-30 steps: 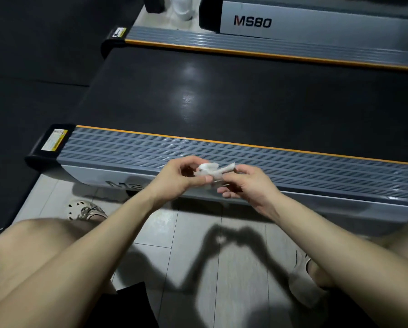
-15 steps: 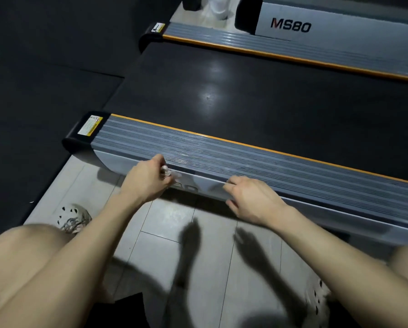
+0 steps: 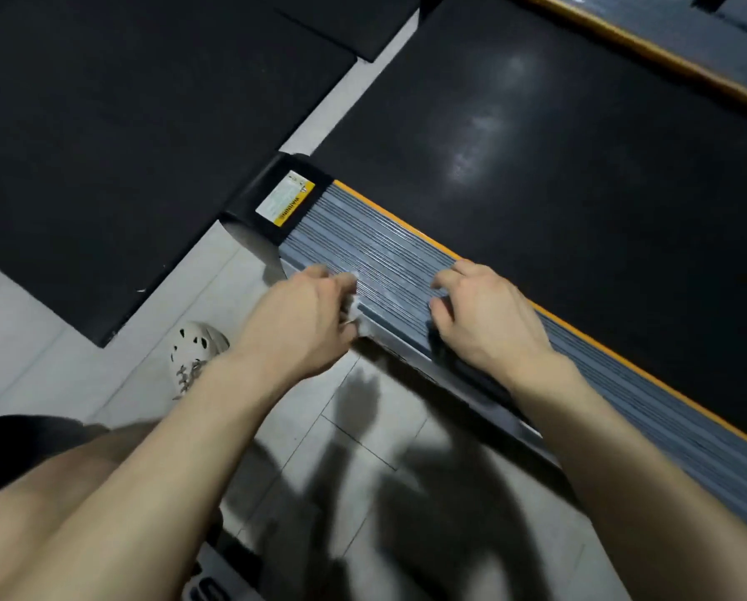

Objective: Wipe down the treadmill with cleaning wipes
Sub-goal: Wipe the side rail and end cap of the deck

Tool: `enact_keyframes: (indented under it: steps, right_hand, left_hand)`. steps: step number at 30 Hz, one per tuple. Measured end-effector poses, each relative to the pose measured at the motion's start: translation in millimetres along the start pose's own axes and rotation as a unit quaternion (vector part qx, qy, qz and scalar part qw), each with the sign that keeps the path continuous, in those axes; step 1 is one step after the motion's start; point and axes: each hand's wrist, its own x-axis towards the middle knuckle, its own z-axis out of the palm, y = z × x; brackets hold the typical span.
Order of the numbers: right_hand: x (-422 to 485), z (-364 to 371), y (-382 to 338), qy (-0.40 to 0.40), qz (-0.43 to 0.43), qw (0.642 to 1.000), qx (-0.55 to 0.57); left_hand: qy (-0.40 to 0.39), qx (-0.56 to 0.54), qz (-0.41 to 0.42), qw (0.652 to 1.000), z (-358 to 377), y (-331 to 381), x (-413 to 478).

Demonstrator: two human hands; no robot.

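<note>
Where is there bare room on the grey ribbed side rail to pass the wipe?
Free: the strip of grey ribbed side rail between the yellow warning sticker and the left hand, and the stretch past the right hand. Tight between the hands, by the crumpled white wipe.

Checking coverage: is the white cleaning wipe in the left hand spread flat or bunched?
Bunched: white cleaning wipe shows only as a crumpled wad under the left hand, on the grey ribbed rail.
</note>
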Motion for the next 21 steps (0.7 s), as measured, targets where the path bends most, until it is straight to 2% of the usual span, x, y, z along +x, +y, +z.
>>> enact_keyframes:
  steps: [6,11,14,21]
  right_hand:
    - [79,-14,-80,-0.038,-0.027,0.998,0.044]
    - [167,-18,-180,-0.034,-0.055,0.998,0.013]
    - [207,-30,-228,-0.039,-0.062,0.997,-0.013]
    - [292,-103,-289,-0.119,-0.034,0.992,-0.039]
  left_hand:
    - [0.004,-0.059,-0.115,0.992,-32,-94,-18]
    - [0.060,-0.077,-0.203,0.974,-101,-192,7]
    - [0.076,-0.073,-0.202,0.974,-151,-243,28]
    - [-0.031,0.026,-0.127,0.991,-278,-342,94]
